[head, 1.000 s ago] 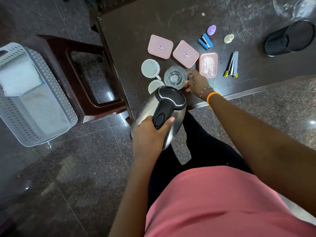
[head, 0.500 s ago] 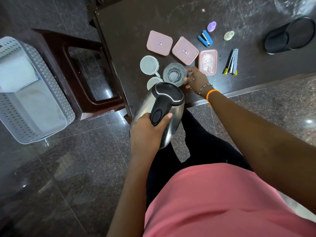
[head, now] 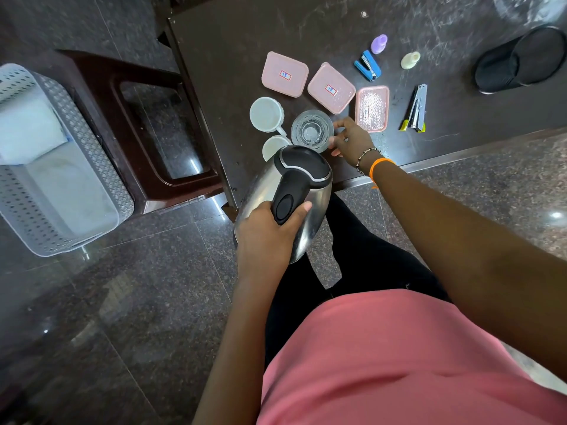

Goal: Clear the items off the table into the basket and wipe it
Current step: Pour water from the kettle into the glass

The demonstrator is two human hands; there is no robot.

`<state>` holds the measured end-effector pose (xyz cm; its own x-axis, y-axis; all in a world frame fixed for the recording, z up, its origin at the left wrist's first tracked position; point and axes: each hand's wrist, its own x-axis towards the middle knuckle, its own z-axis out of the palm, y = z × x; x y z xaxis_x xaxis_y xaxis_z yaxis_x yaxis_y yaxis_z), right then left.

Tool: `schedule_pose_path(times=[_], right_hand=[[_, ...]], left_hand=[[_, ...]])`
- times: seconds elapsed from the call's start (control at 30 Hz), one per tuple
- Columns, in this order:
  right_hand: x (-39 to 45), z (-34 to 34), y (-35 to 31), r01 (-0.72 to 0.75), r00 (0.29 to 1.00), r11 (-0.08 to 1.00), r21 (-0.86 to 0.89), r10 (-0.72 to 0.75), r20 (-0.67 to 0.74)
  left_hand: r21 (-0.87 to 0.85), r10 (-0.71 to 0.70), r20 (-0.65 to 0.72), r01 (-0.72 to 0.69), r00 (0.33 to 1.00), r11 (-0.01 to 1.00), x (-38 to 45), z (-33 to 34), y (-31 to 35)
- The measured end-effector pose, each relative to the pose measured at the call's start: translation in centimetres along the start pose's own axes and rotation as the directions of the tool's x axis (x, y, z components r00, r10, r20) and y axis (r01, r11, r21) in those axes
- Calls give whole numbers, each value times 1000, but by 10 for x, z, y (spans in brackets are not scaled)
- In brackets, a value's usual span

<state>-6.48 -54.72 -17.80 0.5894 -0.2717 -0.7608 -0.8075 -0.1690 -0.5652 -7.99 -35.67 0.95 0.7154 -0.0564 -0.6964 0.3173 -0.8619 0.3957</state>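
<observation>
The left grip [head: 270,228] is clamped on the kettle [head: 285,197] handle just off the counter [head: 306,26] edge, right grip [head: 349,139] closing around the glass [head: 311,130] beyond the kettle; clearing has barely begun, and both must next go to the basket [head: 46,167], far left of the kettle.

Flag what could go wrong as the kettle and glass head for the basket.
1. The right hand touches only the side of the clear glass, which sits tight against two white cups; a slip could knock them.
2. The left hand holds the kettle tilted past the table edge; any water inside may spill.
</observation>
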Motion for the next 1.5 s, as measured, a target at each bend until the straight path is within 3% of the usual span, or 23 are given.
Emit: schedule_pose_path(times=[1.5], right_hand=[[-2,-3,-6,-33,999,999,-12,33,-15]], left_hand=[[-44,4,26,-2,1000,999,3,-2,-1]])
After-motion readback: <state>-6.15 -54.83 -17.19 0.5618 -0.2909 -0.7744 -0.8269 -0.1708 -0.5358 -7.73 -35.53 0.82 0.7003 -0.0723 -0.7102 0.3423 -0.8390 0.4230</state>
